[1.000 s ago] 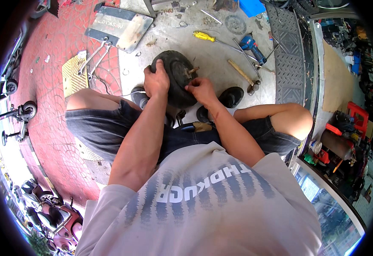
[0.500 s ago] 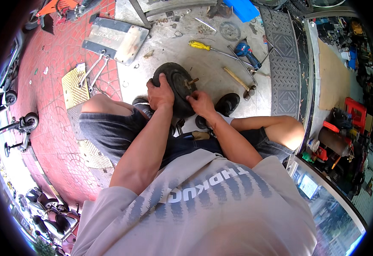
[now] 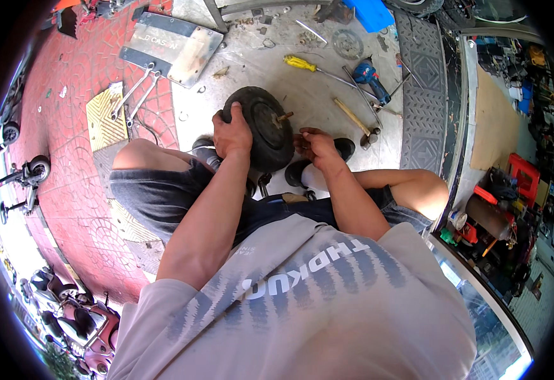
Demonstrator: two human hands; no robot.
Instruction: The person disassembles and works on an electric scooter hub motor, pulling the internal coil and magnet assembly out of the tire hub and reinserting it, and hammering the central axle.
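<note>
Wrenches point(image 3: 134, 95): upper left, lying on a yellow paving block, set aside within reach.
Left hand point(image 3: 232, 134): closed over the tyre's near rim, steadying it upright.
Small black wheel point(image 3: 265, 126): centre top, on edge on the concrete, axle stub pointing right.
Right hand point(image 3: 315, 144): just right of the wheel, fingers curled; grip unclear.
Yellow-handled screwdriver point(image 3: 302, 63): upper right, on the ground.

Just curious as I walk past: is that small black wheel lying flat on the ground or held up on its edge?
On its edge. The left hand grips the small black wheel by its tyre; its hub and axle stub face sideways toward the right hand.
</note>
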